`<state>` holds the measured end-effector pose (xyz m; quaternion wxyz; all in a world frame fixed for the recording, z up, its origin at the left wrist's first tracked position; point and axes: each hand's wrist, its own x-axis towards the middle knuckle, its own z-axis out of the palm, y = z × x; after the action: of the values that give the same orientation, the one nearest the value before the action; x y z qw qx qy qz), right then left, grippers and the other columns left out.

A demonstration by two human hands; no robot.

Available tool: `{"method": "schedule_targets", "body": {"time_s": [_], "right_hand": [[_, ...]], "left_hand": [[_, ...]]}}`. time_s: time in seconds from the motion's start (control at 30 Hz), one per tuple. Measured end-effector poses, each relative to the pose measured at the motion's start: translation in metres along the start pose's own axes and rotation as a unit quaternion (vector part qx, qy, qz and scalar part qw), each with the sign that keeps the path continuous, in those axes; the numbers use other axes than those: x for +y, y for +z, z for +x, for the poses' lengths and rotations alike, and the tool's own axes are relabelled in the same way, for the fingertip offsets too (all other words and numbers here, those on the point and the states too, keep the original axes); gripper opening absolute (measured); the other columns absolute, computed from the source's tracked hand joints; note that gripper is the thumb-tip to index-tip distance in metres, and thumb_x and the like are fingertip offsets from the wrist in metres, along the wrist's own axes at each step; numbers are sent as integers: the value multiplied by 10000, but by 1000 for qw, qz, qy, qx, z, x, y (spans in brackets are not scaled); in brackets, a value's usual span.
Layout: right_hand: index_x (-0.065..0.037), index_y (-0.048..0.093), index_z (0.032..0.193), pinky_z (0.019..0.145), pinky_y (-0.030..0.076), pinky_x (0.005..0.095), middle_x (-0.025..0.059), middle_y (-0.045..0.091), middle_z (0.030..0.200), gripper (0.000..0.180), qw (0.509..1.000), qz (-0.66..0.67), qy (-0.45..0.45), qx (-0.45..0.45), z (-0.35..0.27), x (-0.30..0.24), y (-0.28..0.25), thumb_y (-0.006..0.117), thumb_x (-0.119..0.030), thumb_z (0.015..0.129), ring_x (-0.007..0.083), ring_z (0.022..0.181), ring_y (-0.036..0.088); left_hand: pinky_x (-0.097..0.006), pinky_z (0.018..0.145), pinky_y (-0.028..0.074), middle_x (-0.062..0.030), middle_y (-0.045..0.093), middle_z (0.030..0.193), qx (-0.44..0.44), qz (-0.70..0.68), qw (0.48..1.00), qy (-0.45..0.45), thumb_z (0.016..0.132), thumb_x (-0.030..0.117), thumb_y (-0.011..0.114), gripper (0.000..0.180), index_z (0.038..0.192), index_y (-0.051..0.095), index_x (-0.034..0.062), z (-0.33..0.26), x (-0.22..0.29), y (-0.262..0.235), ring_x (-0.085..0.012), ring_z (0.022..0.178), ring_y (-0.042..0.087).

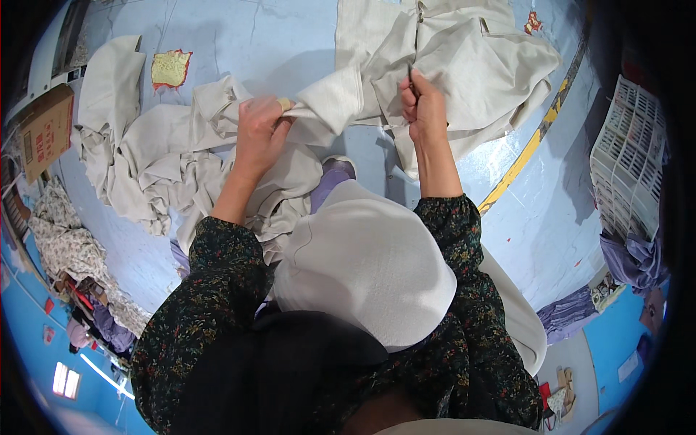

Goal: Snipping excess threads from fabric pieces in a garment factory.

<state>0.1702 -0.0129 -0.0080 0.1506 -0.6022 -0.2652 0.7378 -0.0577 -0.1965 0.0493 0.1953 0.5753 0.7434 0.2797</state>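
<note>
While both fists are closed on a cream woven garment [341, 101], the left hand [259, 130] bunches its cuffed sleeve and the right hand [423, 105] pinches a thin dark tool [410, 75] against the cloth. The sleeve runs left to right between them across the blue table [239, 36]. More cream cloth [145, 167] lies left, a white crate [627, 159] right.

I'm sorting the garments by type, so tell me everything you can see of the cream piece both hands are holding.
The cream garment looks like woven cloth, jacket-like, with a flap pocket and a sleeve. It lies crumpled and spread on the blue table. The left hand pinches the sleeve end; the right hand grips a fold together with a small dark tool, too small to identify. More cream pieces lie to its left.
</note>
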Motion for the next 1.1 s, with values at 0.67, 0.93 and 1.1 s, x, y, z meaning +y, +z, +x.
{"method": "schedule_targets", "body": {"time_s": [0.67,0.93,1.1], "right_hand": [[-22,613,1006,446,246,213,15,563,720,436,830,4,-423,364,-80,-216,-104,402,-401,1053,62,486,351],[-99,623,823,439,183,234,-74,407,585,433,967,-193,51,-156,-59,-25,49,450,-448,1012,42,472,259],[-91,611,815,430,168,238,-74,385,569,431,973,-136,41,-181,-43,-10,63,451,-438,1014,48,457,244]], "left_hand": [[-507,697,435,-189,617,790,-96,-53,989,-97,896,168,627,165,940,564,22,24,-14,31,-411,824,586],[-487,691,421,-258,572,820,-110,-140,966,-185,926,256,569,297,878,461,-17,36,25,24,-448,807,558],[-403,617,402,-188,475,696,-61,-137,982,-119,975,243,570,322,841,432,-15,26,23,29,-327,640,456]]}}
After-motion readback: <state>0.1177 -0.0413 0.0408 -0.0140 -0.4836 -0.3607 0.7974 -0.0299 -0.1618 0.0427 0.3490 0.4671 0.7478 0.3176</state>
